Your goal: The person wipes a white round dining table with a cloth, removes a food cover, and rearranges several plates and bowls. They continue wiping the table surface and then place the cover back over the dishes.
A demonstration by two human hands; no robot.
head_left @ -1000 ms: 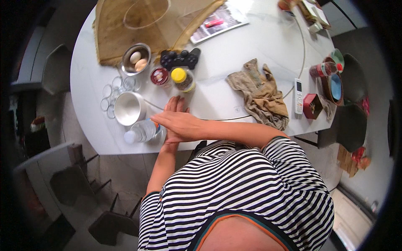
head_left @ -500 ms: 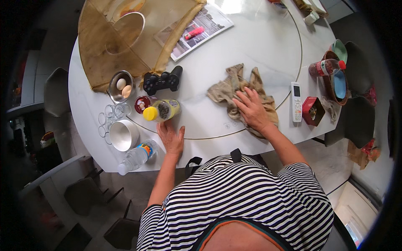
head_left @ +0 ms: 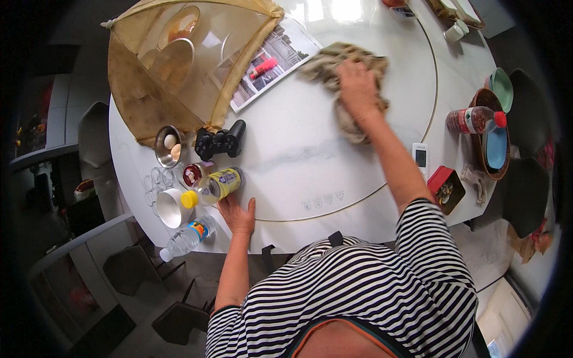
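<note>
My right hand reaches far across the white table and presses down on a crumpled brown cloth, its fingers bent into the folds. At the near edge my left hand rests on the tabletop with the thumb apart, holding nothing. Its fingertips lie beside a clear bottle with a yellow cap and label, which partly hides them. Left of that hand is a clear water bottle with a blue label, lying tilted toward the edge. A black game controller sits farther back.
On the left stand a white bowl, small glasses, a red-lidded jar and a metal bowl with eggs. A mesh food cover and magazine lie behind. Rightward are a remote, red box, basket and red-capped bottle.
My right hand has pushed the cloth away from me, up toward the magazine. My left hand stays by the yellow-capped bottle. The whole view has shifted slightly.
</note>
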